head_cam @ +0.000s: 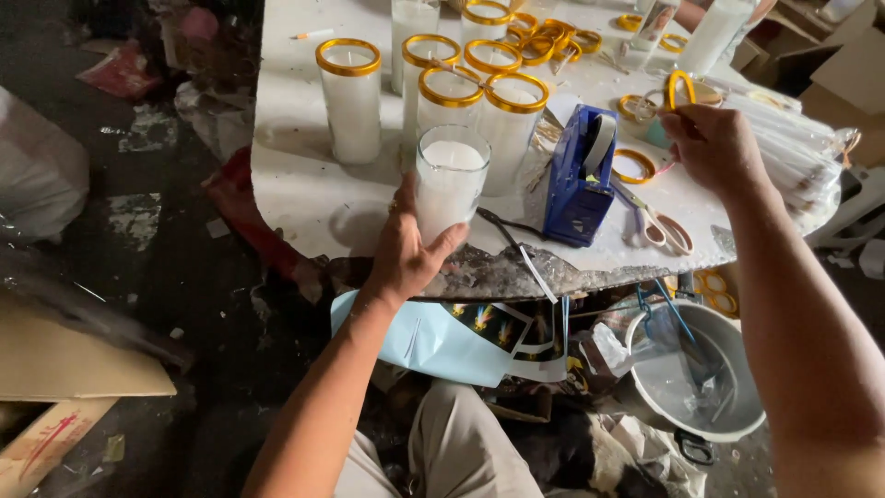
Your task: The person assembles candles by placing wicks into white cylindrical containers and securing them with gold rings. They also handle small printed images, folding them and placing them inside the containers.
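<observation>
arms: bare, no sleeves | trousers (461, 443): khaki, creased at knee | left hand (406, 254): ring

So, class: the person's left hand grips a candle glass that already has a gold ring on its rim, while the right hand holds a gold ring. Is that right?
Not quite. In the head view, the candle glass in the left hand has no ring on its rim, unlike the ringed glasses behind it. The right hand does hold a gold ring.
</observation>
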